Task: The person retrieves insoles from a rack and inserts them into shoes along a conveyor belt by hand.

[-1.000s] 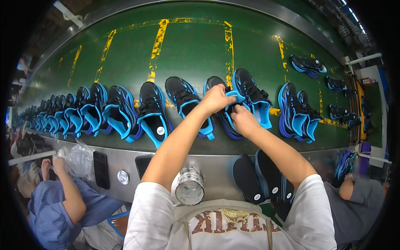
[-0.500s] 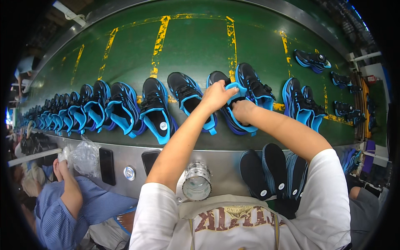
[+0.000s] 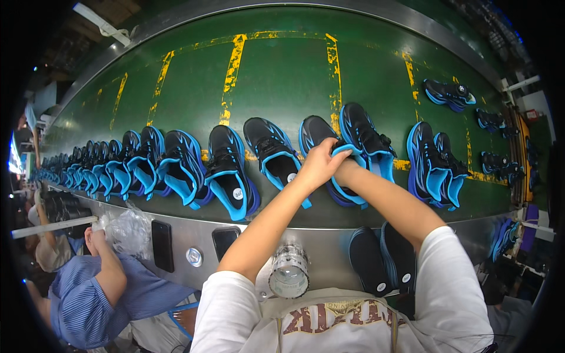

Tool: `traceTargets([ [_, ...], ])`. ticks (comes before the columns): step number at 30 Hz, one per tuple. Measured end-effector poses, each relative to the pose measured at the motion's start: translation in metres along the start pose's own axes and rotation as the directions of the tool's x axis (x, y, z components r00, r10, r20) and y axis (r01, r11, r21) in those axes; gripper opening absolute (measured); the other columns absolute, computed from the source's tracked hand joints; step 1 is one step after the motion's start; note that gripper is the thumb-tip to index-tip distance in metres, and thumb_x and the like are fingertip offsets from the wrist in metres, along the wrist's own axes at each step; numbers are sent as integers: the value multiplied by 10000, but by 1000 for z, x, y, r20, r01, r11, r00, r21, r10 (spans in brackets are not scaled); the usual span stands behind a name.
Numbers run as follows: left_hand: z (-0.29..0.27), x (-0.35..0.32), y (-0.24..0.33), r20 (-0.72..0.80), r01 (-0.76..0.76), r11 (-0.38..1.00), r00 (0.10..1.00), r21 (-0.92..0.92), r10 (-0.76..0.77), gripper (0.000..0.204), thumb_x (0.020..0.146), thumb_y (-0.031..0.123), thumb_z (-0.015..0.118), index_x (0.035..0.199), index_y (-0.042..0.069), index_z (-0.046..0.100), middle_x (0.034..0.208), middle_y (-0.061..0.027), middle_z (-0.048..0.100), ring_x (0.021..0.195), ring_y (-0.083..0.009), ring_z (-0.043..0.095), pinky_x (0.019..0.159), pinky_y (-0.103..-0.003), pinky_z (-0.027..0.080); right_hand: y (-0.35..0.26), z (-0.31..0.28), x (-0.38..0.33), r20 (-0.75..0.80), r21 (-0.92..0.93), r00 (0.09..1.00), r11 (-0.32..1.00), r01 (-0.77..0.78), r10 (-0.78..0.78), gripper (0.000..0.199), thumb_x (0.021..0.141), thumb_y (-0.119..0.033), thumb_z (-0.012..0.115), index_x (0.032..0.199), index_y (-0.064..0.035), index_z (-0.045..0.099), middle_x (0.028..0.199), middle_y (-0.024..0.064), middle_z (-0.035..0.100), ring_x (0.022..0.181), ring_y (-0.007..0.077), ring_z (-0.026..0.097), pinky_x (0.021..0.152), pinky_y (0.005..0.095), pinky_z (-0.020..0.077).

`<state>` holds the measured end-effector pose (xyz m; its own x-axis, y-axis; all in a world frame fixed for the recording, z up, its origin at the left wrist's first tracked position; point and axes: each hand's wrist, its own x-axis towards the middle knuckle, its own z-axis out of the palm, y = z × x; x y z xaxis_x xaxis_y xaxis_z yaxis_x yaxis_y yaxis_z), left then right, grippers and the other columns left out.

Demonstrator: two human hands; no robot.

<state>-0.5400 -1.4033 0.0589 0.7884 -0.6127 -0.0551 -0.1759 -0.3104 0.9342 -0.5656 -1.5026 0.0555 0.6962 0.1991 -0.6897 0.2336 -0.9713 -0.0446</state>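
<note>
A black and blue sneaker point(image 3: 318, 130) stands on the green belt, its toe pointing away from me. My left hand point(image 3: 321, 163) is closed on the sneaker's upper near the tongue, thumb toward the opening. Into that opening reaches my right hand point(image 3: 348, 173), sunk past the knuckles, so its fingers and anything in them are hidden. Close on the right stands another sneaker point(image 3: 362, 129). On the left is a sneaker point(image 3: 272, 140) with a round white label on the insole inside it.
A long row of matching sneakers point(image 3: 179, 162) runs off left; more sneakers point(image 3: 450, 94) lie to the right. Along the metal ledge point(image 3: 194, 226) are phones point(image 3: 162, 244), a clear cup point(image 3: 289, 272), a plastic bag point(image 3: 126, 232) and black insoles point(image 3: 368, 259). A co-worker point(image 3: 88, 294) sits at left.
My right hand has gone deeper into the sneaker. My left hand has stayed on its upper, with the blue collar lower than before. The whole view has shifted slightly.
</note>
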Motion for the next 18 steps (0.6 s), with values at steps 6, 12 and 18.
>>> traceTargets([
  [6, 4, 2, 0, 123, 50, 991, 992, -125, -34, 360, 791, 230, 639, 1000, -37, 516, 806, -101, 594, 756, -116, 539, 687, -254, 437, 3, 6, 13, -55, 53, 998, 998, -34, 37, 320, 747, -75, 485, 1050, 3, 553, 1154, 193, 498, 1082, 289, 484, 934, 362, 352],
  [12, 15, 8, -5, -140, -166, 951, 968, 261, 208, 378, 815, 266, 580, 1001, -50, 488, 816, -244, 589, 755, -386, 583, 665, -386, 476, 6, 1, 18, -70, 59, 997, 998, -29, 33, 277, 723, -67, 498, 973, -6, 598, 1074, 198, 546, 1045, 291, 507, 903, 360, 375],
  [18, 4, 8, -4, -201, -75, 911, 965, 406, 170, 389, 823, 306, 552, 958, -55, 498, 772, -222, 598, 696, -401, 575, 613, -423, 468, -4, 5, -29, -5, -39, 999, 999, 33, -33, 314, 783, -154, 458, 1008, -9, 621, 1043, 181, 589, 1099, 293, 483, 1027, 387, 208],
])
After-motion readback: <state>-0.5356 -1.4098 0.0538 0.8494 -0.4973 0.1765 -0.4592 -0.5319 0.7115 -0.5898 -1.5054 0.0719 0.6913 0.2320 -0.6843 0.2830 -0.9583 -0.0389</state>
